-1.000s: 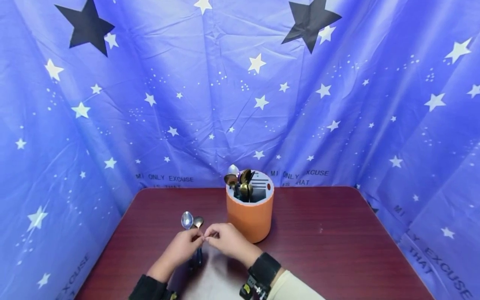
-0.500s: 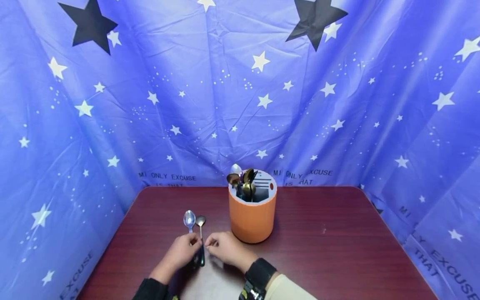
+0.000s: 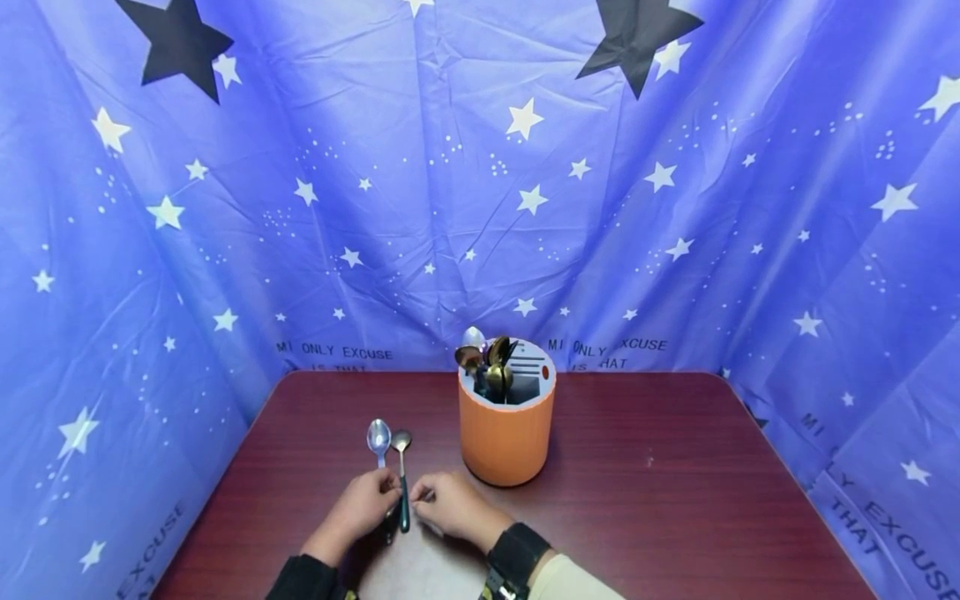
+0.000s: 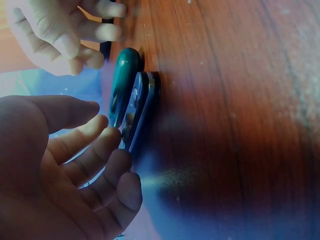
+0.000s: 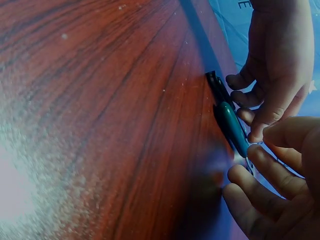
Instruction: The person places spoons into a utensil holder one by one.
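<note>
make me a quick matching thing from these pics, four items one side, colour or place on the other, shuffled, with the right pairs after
1. container
2. table
3. green handle
4. cloth

A. between left hand and right hand in the head view
B. starry blue
C. orange outside
D. dark red

Pairs: 1-C, 2-D, 3-A, 4-B

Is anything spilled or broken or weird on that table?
Nothing looks spilled or broken: the silver spoon and green-handled spoon lie side by side, and the orange holder stands upright. The pale patch on the table is probably just shine.
</note>
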The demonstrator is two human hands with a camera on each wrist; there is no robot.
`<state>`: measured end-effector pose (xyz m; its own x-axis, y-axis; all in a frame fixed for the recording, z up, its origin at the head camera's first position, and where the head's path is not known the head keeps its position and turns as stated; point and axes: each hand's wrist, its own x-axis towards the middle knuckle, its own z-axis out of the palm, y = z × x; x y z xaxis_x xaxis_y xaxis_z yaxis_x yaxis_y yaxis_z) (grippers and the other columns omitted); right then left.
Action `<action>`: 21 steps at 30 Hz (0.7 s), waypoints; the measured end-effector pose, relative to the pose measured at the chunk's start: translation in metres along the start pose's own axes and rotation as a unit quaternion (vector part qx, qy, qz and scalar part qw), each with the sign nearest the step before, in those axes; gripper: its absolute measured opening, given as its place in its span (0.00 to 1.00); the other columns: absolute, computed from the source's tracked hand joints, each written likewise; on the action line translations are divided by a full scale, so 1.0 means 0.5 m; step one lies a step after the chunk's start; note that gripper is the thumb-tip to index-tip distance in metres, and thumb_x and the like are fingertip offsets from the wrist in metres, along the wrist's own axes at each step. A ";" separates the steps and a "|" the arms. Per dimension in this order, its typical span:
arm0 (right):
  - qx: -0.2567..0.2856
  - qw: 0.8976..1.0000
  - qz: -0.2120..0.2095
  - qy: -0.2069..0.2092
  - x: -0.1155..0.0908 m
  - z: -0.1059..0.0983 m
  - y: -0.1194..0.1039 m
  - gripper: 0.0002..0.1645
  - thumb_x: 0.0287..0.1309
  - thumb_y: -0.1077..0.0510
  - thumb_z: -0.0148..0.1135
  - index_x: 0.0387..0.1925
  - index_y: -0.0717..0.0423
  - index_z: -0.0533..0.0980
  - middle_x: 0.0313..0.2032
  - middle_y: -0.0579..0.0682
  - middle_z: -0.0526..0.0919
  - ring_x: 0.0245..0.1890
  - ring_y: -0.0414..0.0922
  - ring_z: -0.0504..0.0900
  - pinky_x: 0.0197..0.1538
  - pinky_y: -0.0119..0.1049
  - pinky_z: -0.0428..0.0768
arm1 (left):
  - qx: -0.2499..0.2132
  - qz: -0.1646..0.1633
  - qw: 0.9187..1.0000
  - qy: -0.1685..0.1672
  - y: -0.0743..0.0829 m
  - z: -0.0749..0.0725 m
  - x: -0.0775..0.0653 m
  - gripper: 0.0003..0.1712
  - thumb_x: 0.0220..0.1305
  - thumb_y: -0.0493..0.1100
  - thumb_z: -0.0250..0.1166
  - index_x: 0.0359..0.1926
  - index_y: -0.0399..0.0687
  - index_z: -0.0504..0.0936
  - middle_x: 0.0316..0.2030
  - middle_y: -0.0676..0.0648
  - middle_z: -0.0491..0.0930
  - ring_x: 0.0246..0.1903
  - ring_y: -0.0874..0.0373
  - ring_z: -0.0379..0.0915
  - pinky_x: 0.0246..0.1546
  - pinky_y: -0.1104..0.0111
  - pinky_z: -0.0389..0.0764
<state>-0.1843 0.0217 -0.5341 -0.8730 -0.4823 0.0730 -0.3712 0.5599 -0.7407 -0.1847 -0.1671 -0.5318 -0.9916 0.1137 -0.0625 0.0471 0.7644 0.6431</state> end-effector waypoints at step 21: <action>-0.024 0.999 0.012 -0.018 -0.006 0.009 0.005 0.03 0.59 0.56 0.70 0.31 0.44 0.83 0.27 0.31 0.79 0.28 0.28 0.74 0.36 0.27 0.73 | 0.061 -0.051 0.997 0.002 -0.024 0.001 0.036 0.03 0.59 0.37 0.66 0.31 0.48 0.80 0.27 0.52 0.79 0.27 0.59 0.73 0.33 0.60 0.75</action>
<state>-0.1811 0.0216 -0.5393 -0.8702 -0.4917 0.0298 -0.3650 0.6030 -0.7093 -0.2030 -0.1739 -0.5410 -0.9924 0.0303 -0.1196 -0.0388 0.8434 0.5359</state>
